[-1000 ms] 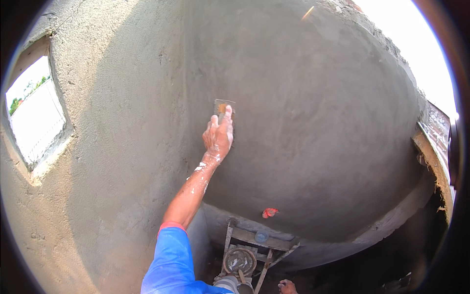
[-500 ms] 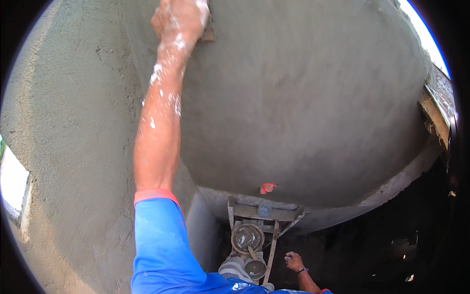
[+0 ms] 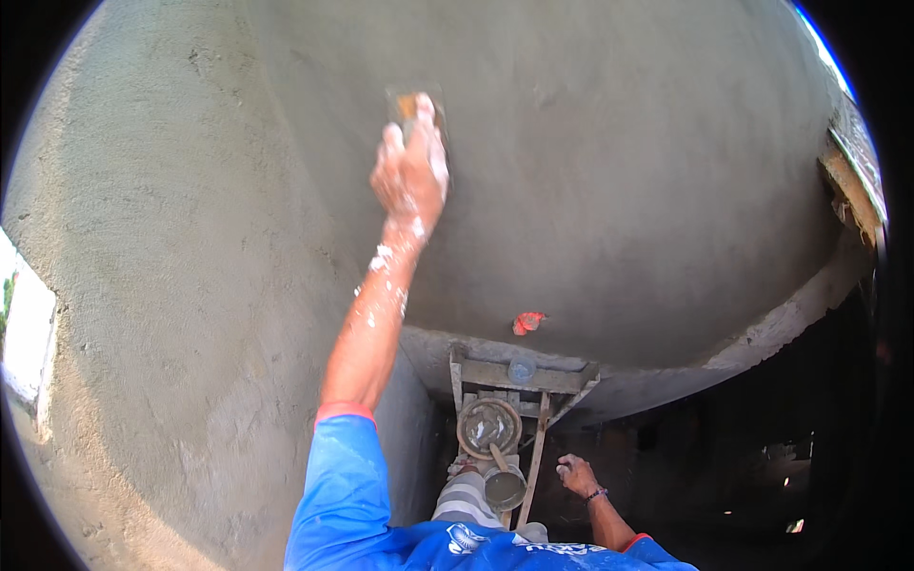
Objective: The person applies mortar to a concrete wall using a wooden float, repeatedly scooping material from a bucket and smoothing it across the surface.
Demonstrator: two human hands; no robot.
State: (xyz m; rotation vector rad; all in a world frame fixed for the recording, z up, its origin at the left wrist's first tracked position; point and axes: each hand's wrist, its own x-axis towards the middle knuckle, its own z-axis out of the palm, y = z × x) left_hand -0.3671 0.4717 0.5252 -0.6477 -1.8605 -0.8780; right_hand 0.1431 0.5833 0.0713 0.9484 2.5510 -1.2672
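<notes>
My left hand [image 3: 409,162], spattered with white paste, grips a small flat float [image 3: 409,103] with an orange-brown patch, held at the smooth grey plastered wall [image 3: 609,171]. Low on the right, my right hand [image 3: 576,476] is in front of dark space, fingers curled; what they hold, if anything, I cannot make out. Between my arms, below, stand a round basin [image 3: 476,428] of grey mix and a smaller container [image 3: 505,493], with a stick-like handle lying over them.
A wooden frame [image 3: 562,381] below me bears a bluish translucent container [image 3: 522,369]. A red object [image 3: 526,324] shows on the wall above it. A rough wall [image 3: 171,171] with a bright opening [image 3: 24,333] is at left; a jagged board [image 3: 847,190] sticks out at right.
The view has tilted and shifted. My left hand moved up to the top edge, then came back down and right with the float. My right arm has come further into view.
</notes>
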